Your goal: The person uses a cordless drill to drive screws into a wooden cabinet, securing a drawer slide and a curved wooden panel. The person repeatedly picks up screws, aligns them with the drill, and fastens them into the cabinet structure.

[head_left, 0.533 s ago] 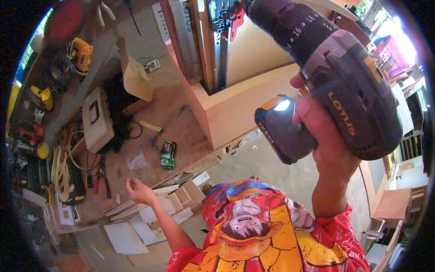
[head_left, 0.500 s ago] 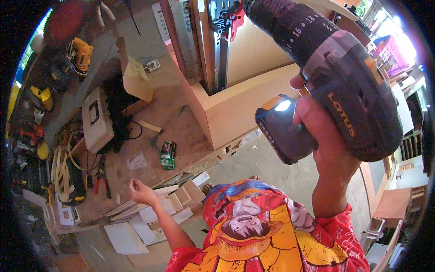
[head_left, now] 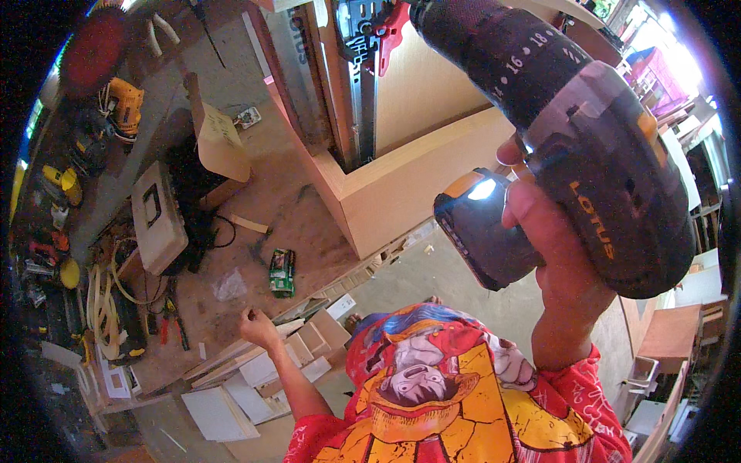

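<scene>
A cluttered wooden bench point(head_left: 231, 324) fills a workshop, bearing a pale wooden cabinet point(head_left: 409, 177). The right hand point(head_left: 556, 255) grips a dark cordless drill point(head_left: 571, 147) raised above it. The left hand point(head_left: 258, 328), seemingly pinching something tiny, rests near a green packet point(head_left: 282, 272).

a woodworking workshop: cluttered worktop point(head_left: 301, 224) with plywood cabinet point(head_left: 409, 177) at centre, power tools point(head_left: 116, 108) along upper left.

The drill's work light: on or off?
On. The small lamp at the foot of the cordless drill, above its battery, glows bright white while the right hand grips the handle.
</scene>
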A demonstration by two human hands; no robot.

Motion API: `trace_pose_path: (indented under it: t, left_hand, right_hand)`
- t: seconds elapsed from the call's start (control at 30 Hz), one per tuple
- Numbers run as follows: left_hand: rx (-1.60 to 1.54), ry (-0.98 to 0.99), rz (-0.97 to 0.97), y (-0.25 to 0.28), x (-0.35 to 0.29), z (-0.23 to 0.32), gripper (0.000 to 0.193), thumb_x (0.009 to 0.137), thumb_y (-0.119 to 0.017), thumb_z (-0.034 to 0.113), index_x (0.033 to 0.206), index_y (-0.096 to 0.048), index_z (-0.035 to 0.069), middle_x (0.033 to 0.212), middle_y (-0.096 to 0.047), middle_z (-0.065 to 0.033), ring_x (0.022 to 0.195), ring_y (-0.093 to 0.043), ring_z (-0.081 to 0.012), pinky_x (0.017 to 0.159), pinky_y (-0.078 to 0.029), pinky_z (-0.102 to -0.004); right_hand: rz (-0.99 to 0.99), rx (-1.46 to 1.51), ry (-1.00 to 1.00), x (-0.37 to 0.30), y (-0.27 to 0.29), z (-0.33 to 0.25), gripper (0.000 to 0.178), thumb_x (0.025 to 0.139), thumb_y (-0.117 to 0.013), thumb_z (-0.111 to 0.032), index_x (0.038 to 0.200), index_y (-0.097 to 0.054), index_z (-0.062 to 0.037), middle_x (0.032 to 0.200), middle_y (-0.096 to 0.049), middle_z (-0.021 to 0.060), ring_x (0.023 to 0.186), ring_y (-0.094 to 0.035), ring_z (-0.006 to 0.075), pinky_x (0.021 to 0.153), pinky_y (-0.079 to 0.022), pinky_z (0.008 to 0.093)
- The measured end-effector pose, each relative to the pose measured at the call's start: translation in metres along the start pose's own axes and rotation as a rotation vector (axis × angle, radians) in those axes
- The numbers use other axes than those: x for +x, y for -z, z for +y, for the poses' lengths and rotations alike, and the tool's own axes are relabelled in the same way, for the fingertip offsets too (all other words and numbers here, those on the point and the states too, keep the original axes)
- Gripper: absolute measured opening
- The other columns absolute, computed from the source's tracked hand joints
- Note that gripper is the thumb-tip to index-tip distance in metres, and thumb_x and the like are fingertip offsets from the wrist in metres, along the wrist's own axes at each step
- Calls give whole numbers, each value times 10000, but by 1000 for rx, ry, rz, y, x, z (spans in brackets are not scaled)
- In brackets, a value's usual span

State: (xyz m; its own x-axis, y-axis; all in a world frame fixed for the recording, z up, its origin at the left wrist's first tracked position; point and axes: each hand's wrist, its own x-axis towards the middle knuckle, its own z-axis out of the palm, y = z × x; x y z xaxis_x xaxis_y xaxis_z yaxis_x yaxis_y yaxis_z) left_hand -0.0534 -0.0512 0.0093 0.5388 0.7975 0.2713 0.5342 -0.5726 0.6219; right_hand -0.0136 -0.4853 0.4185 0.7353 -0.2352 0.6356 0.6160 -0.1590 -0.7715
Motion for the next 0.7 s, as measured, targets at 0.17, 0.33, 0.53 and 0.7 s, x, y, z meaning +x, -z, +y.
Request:
trace_pose_path:
  t: [0.17,0.33,0.53,0.7]
  left_hand:
    - [10,-75,-8,6,4,-11,200,861,-765,55,1041,-781,-32,984,-761,-214,875,-729,-363,792,-565,-436]
    - [-62,49,-42,7,6,-12,255,868,-770,62,1101,-756,-41,1026,-744,-221,928,-716,-362,795,-565,-441]
    - [-8,-106,332,36,-3,25,402,894,-773,95,1258,-637,-7,1166,-642,-174,952,-632,-310,821,-530,-411]
    - [-526,-143,350,95,-21,171,311,907,-765,104,1178,-645,10,1102,-654,-107,914,-600,-221,844,-494,-348]
  right_hand:
    - [-10,46,-22,1,-2,0,548,891,-757,-53,1393,-544,-11,1162,-696,173,900,-673,191,788,-553,331]
    - [-23,74,-36,2,-4,-3,540,902,-754,-49,1400,-547,-14,1212,-680,172,971,-665,202,846,-549,344]
    - [-44,120,-60,0,-5,-1,531,916,-749,-45,1407,-550,-18,1271,-660,171,1056,-656,216,915,-545,360]
    - [-81,151,-87,-3,-9,-6,524,927,-745,-41,1413,-553,-22,1321,-644,170,1128,-649,228,973,-542,373]
